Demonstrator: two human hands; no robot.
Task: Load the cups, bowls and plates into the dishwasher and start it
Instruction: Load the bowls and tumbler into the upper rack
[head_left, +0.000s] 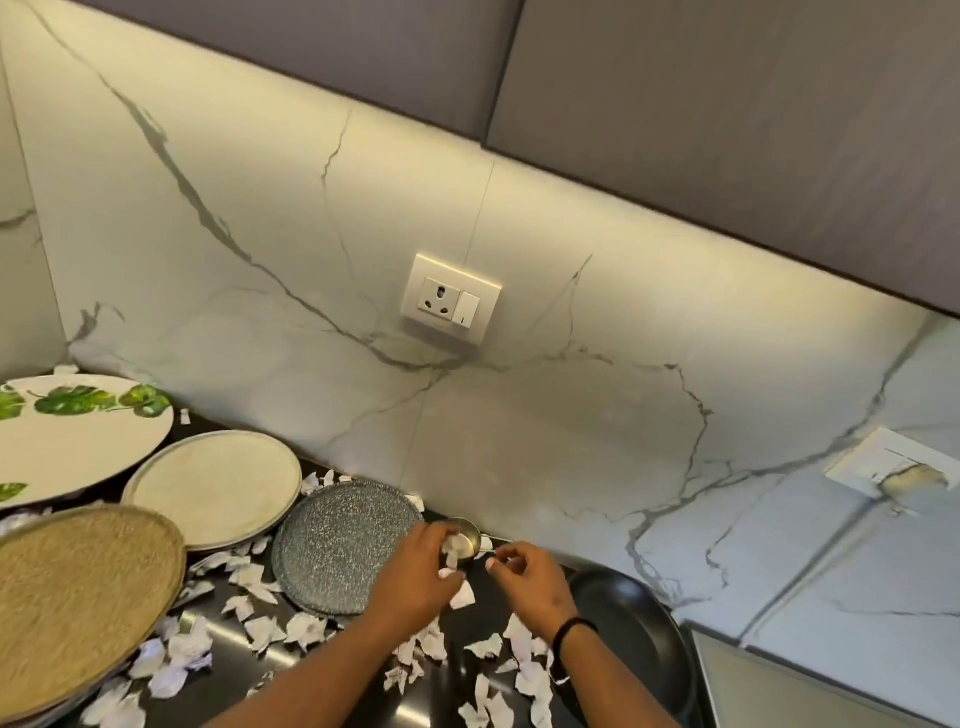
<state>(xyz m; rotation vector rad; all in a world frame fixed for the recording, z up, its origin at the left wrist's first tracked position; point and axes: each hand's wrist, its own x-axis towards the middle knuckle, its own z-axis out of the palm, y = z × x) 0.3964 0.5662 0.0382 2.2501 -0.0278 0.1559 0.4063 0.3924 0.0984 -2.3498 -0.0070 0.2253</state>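
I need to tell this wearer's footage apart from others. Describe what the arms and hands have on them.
Both forearms are bare, with no sleeves in view and no gloves. The right hand has a thin black band around its wrist. The left hand and its wrist show nothing worn. No rings can be made out on the fingers at this sharpness.

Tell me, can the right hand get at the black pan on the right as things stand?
Probably yes. The right hand hovers just left of the black pan, pinching only a paper scrap, and nothing stands between them; the right forearm already crosses the pan's near rim.
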